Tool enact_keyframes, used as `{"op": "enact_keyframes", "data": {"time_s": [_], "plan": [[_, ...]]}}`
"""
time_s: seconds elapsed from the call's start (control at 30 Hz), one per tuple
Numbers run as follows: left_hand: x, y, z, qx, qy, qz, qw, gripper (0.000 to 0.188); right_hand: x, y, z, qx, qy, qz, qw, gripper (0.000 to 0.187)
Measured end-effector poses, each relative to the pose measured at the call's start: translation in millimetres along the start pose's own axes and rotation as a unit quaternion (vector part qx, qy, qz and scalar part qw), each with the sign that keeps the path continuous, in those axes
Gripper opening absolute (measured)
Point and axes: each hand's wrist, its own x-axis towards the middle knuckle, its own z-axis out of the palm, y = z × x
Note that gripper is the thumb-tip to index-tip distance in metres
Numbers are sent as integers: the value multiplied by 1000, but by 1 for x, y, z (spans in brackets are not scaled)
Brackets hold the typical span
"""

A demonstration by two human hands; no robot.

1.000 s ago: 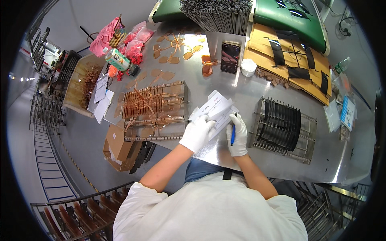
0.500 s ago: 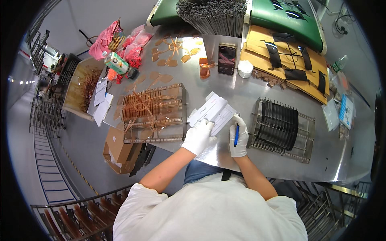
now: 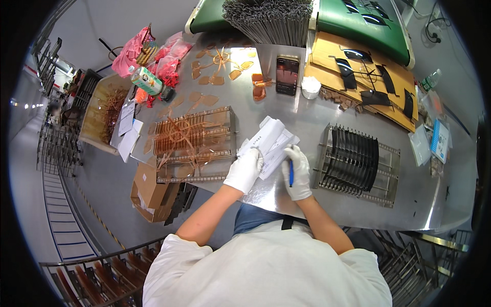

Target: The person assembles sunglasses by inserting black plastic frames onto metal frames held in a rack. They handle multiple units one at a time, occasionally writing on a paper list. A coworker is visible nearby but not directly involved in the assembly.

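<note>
A small stack of white printed paper slips is held above the metal table in front of me, its sheets partly folded over. My left hand, in a white glove, closes on the lower left edge of the slips. Gloved in white too, my right hand has a blue pen tucked in its fingers, pointing down along the palm. Its fingertips lie at the slips' right edge; whether they pinch the paper I cannot tell. Left of the slips stands a metal rack of amber lens pieces; on the right, a rack of black lens pieces.
A phone, a white cup-shaped object and loose amber pieces lie farther back. Cardboard with black parts is at the back right, near a green conveyor. A bottle stands back left.
The slips have been folded or turned over somewhat. My left hand has shifted slightly left, and my right hand has moved left toward the paper with the pen still in it.
</note>
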Motion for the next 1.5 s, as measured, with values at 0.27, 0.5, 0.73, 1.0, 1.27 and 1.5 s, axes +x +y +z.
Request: {"op": "enact_keyframes", "data": {"time_s": [0.27,0.5,0.73,1.0,1.27,1.5], "plan": [[5,-17,2,17,190,8,982,16,-6,-2,16,-179,-97,18,979,34],[-6,2,-9,108,103,143,978,29,-5,2,11,-115,-36,10,993,40],[-8,17,16,124,-13,70,990,43,-8,6,2,19,-10,36,999,36],[-3,-5,17,65,0,62,996,24,-12,11,3,60,17,67,996,35],[0,0,4,-3,-16,-8,1000,17,-9,8,3,20,9,38,999,39],[2,-1,6,-28,12,-51,998,14,-7,4,15,-153,-52,14,987,32]]}}
